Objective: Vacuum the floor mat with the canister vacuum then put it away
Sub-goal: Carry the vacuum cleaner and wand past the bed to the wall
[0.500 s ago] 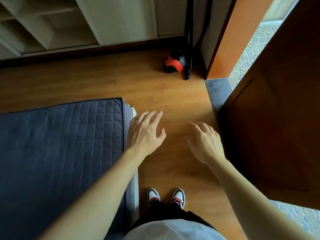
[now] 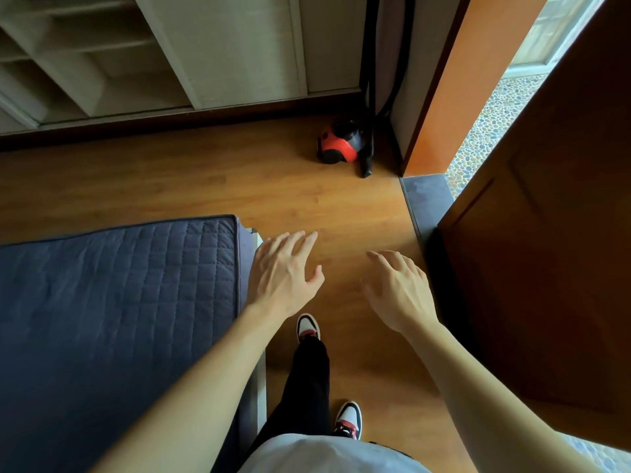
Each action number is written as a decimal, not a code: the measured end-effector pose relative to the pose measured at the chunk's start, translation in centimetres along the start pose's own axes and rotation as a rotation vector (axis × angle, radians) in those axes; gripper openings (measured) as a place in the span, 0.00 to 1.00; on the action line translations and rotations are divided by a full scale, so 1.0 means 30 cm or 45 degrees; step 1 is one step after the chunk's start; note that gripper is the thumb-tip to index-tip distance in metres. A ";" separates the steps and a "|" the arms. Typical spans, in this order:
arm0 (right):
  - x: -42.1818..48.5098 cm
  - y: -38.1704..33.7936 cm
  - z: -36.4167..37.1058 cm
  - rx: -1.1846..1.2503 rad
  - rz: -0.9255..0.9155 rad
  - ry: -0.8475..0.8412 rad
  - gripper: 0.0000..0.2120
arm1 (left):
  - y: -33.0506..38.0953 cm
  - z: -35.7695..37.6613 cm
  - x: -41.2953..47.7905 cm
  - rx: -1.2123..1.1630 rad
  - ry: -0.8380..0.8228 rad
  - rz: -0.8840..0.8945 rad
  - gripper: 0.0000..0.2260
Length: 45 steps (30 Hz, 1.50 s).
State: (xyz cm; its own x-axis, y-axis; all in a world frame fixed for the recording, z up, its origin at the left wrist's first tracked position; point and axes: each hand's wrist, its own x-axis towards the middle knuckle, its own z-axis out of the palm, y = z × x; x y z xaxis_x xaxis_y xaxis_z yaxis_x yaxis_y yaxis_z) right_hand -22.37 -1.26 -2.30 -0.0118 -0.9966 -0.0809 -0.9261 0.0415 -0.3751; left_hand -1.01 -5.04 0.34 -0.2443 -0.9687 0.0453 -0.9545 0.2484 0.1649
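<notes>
A small red and black canister vacuum (image 2: 338,145) sits on the wooden floor in the far corner, its black hose and wand (image 2: 370,80) standing up against the wall beside it. A dark blue quilted mat (image 2: 112,302) lies on the left. My left hand (image 2: 283,274) hovers open over the mat's right edge, holding nothing. My right hand (image 2: 397,290) is stretched out open over the floor, also holding nothing. Both hands are well short of the vacuum.
A white shelf unit and cupboard (image 2: 211,49) run along the far wall. An open brown wooden door (image 2: 546,233) stands close on the right, with a grey threshold (image 2: 426,196) and a pebbled floor outside. My feet in red, white and black shoes (image 2: 308,327) are mid-stride.
I have stepped forward: my left foot is now ahead of the right, and the vacuum is nearer. Both hands stay open and outstretched.
</notes>
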 end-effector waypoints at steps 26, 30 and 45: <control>1.046 -0.194 -0.112 -0.119 0.193 0.073 0.27 | -0.421 -0.043 1.126 -0.111 0.078 0.182 0.27; 1.174 -0.183 -0.109 -0.107 0.182 0.061 0.27 | -0.442 -0.020 1.251 -0.107 0.064 0.177 0.27; 1.938 0.075 -0.192 -0.010 0.158 0.084 0.26 | -0.387 0.017 2.033 -0.039 0.050 0.174 0.27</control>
State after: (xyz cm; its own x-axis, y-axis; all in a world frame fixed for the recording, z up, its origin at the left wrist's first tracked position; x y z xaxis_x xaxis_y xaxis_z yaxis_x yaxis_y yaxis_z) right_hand -27.31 -59.53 -2.53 -0.1508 -0.9864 -0.0655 -0.9190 0.1643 -0.3585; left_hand -4.91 -67.01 0.68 -0.3643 -0.9250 0.1074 -0.9070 0.3787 0.1845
